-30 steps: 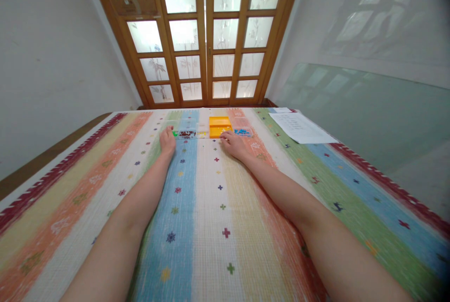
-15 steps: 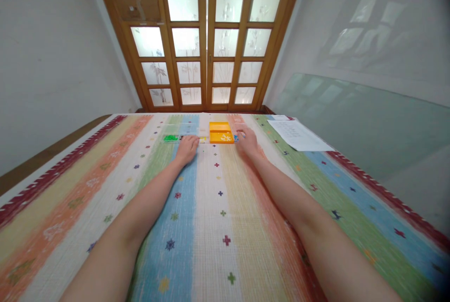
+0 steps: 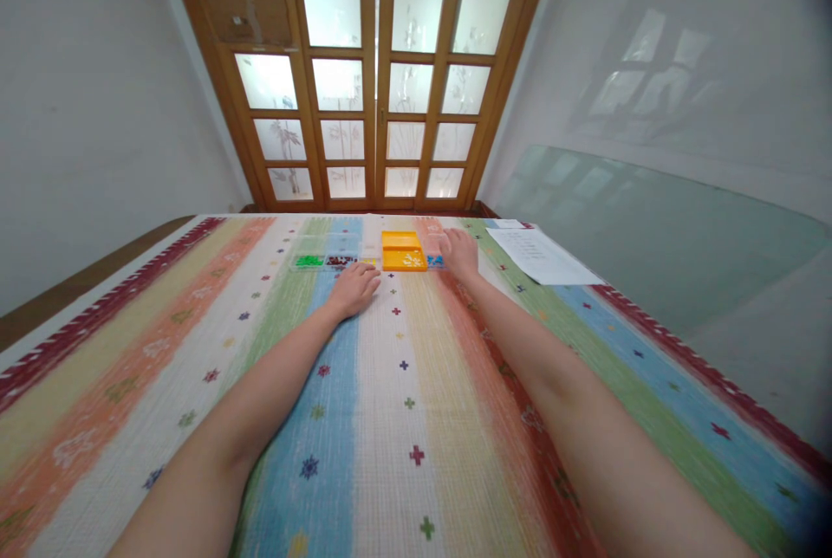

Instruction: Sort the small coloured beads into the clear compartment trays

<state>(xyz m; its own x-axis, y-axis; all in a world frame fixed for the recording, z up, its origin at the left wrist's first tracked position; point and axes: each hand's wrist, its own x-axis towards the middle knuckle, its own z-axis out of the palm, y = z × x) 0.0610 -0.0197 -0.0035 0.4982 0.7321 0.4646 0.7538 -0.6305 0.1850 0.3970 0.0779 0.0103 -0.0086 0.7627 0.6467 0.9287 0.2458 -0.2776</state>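
A striped, many-coloured cloth (image 3: 403, 385) covers the table. Far out on it lies an orange tray (image 3: 403, 251) with small light pieces in it. To its left runs a clear strip of compartments (image 3: 323, 262) holding green and dark beads. My left hand (image 3: 354, 288) rests palm down on the cloth just in front of that strip, fingers loosely stretched, holding nothing. My right hand (image 3: 460, 252) lies at the right side of the orange tray, over the blue beads (image 3: 434, 261); its fingertips are hidden from me.
A white printed sheet (image 3: 539, 255) lies at the far right of the cloth. A glass pane (image 3: 650, 237) leans against the right wall. Wooden doors with frosted panes (image 3: 377, 81) stand behind the table's far edge.
My left hand slid right along the bead strip, then drew back toward me onto the cloth. My right hand moved from in front of the orange tray to its right side.
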